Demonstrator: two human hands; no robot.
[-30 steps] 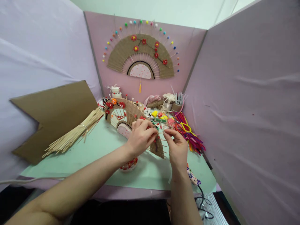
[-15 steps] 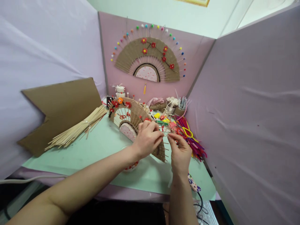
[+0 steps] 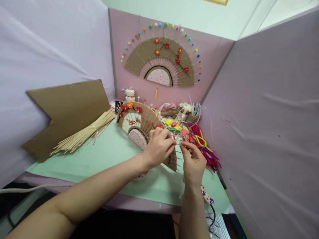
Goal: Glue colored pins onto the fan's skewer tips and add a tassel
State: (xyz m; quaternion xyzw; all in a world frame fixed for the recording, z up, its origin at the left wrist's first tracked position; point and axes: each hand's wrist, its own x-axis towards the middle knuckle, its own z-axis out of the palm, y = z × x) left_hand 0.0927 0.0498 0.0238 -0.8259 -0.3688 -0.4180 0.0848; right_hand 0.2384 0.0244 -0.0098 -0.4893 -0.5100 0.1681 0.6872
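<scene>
A brown woven hand fan [image 3: 149, 116] stands tilted over the table, with red and orange flowers, bare stick ends along its edge and a dotted half-round base [image 3: 137, 137]. My left hand [image 3: 159, 147] is closed on the fan's right part, its thumb and fingertips pinching by one of the sticks [image 3: 178, 152]. Just right of it, my right hand [image 3: 193, 162] pinches thumb and forefinger together at the end of a stick; whatever lies between those fingertips is too small to make out. Red and white beads tip several sticks on the fan's far edge.
A finished fan [image 3: 147, 49] hangs on the back panel. Left lie a stick bundle [image 3: 87, 131] and folded cardboard [image 3: 74, 103]. Yellow-handled scissors [image 3: 201, 141] and pipe cleaners [image 3: 210, 157] are at right. A bead tub [image 3: 141, 176] sits under my left forearm, a patterned glue gun [image 3: 206, 195] near the front edge.
The whole view has shifted slightly, moving things a little to the right in the picture. Both hands keep almost the same pose at the fan's edge.
</scene>
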